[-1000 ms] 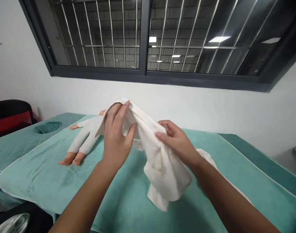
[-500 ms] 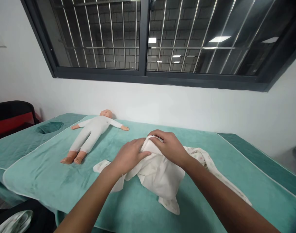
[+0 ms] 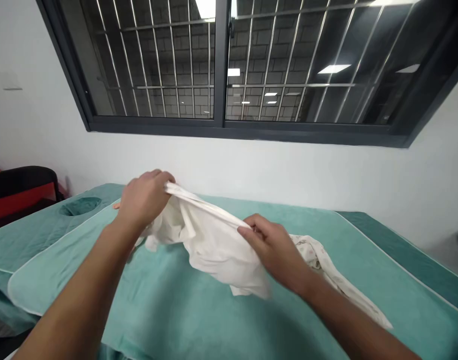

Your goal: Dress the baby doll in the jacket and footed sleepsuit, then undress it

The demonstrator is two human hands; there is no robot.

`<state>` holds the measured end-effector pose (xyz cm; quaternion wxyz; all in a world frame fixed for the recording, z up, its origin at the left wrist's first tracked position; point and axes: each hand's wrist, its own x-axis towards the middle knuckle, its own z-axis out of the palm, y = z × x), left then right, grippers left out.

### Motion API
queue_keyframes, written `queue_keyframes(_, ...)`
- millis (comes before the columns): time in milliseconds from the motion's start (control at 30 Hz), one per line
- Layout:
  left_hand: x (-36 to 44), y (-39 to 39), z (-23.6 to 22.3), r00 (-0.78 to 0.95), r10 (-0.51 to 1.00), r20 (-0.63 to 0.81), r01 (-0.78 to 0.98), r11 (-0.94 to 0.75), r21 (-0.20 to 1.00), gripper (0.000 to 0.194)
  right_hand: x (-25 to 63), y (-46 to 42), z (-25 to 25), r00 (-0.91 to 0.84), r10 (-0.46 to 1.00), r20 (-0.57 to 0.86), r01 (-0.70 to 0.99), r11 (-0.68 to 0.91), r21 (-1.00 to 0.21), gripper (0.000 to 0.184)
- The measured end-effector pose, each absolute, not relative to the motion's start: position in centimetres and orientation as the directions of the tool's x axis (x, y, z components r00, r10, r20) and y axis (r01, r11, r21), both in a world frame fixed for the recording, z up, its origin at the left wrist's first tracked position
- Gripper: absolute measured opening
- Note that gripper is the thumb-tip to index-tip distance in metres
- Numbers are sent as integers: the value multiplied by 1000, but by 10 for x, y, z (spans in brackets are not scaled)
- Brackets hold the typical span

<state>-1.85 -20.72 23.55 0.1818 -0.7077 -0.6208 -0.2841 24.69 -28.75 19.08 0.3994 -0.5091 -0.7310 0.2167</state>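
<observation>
A white baby garment (image 3: 217, 230) is stretched between my hands, raised above the green bed cover. My left hand (image 3: 148, 195) is closed on its upper left end, and my right hand (image 3: 272, 245) pinches its edge farther right. The cloth's lower part hangs in loose folds, blurred by motion. Behind my left hand and the cloth the baby doll is almost fully hidden; only a bit of the doll's hand (image 3: 116, 205) shows. Right of my right hand lies a patterned white baby garment (image 3: 326, 267), partly covered by my forearm.
The green cover (image 3: 198, 325) spreads over a bed with a round hole (image 3: 80, 206) at the left. A white wall (image 3: 289, 170) with a barred window (image 3: 221, 125) stands behind it. A black and red object (image 3: 24, 195) is at the far left.
My left hand has moved left and up with the white garment's end, pulling it taut and lifting it off the bed. The doll, visible before, is now mostly covered from view.
</observation>
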Motion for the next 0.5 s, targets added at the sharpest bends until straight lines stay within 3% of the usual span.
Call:
queue_keyframes(33, -7, -203, 249, 107, 734, 670, 985, -171, 29, 26, 238, -295, 187, -126, 938, 323, 484, 342, -806, 26)
queue_keyframes(100, 31, -199, 269, 128, 611, 781, 977, -211, 5, 26, 216, -308, 175, -74, 969, 234, 247, 246, -937, 30)
queue_keyframes(167, 83, -204, 273, 286, 542, 790, 922, -379, -74, 27, 194, -316, 155, -26, 988, 152, 7, 152, -988, 33)
queue_keyframes(267, 153, -226, 235, 663, 424, 616, 662, -717, -218, 33, 173, -324, 100, 18, 1000, -19, -193, -15, -981, 38)
queue_keyframes(333, 173, -243, 188, 847, 277, 454, 407, -887, -218, 36, 175, -332, 53, -78, 989, -122, -181, -134, -974, 35)
queue_keyframes(400, 167, -251, 139, 919, 158, 361, 211, -971, -111, 47, 191, -343, 9, -237, 946, -224, -109, -254, -961, 28)
queue_keyframes(433, 156, -250, 117, 919, 179, 351, 196, -980, -12, 51, 203, -351, -7, -318, 918, -238, -83, -277, -957, 24)
queue_keyframes(500, 128, -239, 86, 851, 380, 362, 321, -923, 214, 47, 230, -364, -24, -379, 886, -268, -24, -299, -954, 18)
